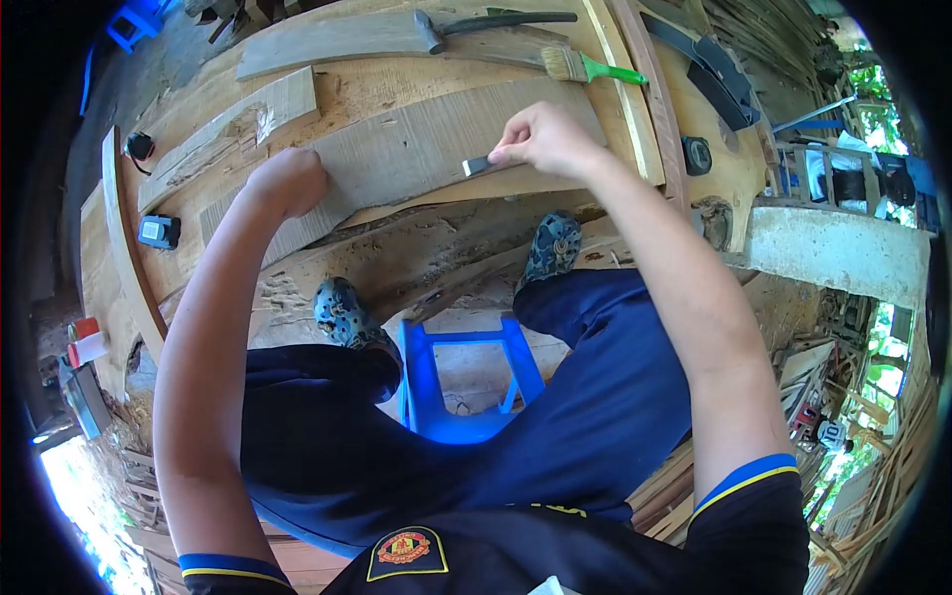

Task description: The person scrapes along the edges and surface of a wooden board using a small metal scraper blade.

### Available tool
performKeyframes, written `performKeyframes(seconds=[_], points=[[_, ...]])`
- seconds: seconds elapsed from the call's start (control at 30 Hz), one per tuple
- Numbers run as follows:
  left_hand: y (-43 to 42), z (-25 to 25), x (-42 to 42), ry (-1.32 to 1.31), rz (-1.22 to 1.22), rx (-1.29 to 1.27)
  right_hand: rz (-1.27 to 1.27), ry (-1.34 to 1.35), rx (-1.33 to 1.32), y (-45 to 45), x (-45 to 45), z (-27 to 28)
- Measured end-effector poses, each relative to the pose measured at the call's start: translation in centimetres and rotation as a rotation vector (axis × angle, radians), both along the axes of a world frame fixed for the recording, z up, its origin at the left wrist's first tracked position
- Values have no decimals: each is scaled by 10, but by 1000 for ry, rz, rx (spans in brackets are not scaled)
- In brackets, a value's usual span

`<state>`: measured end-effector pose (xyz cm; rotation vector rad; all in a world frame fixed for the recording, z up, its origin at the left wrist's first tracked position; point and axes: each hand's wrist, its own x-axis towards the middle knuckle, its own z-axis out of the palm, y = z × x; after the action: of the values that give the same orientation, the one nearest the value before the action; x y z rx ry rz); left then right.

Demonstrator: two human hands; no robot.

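The left hand (pixel 290 181) is at the wooden board (pixel 416 134), its fingers curled; whether they grip it, I cannot tell. Further right, a small block (pixel 477 167) is over this board, pinched by the right hand (pixel 545 139).

A single head-worn camera looks forward and steeply downward from above the person's own body. The shirt (pixel 595 555) is nearest the lens, along the bottom edge, with the trousers (pixel 615 387) beyond it. The left hand (pixel 288 182) and right hand (pixel 545 142) appear farther off, over the tabletop (pixel 342 97) in the upper half. The very wide lens bows straight edges and leaves dark, rounded corners.
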<state>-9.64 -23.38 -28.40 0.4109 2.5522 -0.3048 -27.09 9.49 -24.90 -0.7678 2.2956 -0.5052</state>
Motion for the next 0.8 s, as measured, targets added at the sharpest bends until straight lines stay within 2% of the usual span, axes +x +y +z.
performKeyframes(seconds=[0.1,0.13,0.2,0.3,0.4,0.47,0.57,0.67,0.73,0.8], points=[[1,-4,9,132,202,163,-1,111,57,33,-42,-1],[1,-6,14,143,265,156,-31,65,-40,51,-63,-16],[5,-8,10,161,371,161,-112,32,32,46,-53,-13],[4,-6,1,76,89,8,-112,283,170,25,-26,22],[-1,-3,-1,46,-43,-79,-153,112,72,42,-39,-1],[1,1,1,27,-101,-111,-169,126,58,57,-47,-6],[9,17,12,157,423,279,-209,217,35,92,-66,-4],[-27,-9,29,-9,-78,101,-187,240,37,111,-87,-1],[-15,17,41,-73,364,262,-121,209,27,105,-86,14],[0,42,43,-146,567,269,-71,134,5,92,-75,29]])
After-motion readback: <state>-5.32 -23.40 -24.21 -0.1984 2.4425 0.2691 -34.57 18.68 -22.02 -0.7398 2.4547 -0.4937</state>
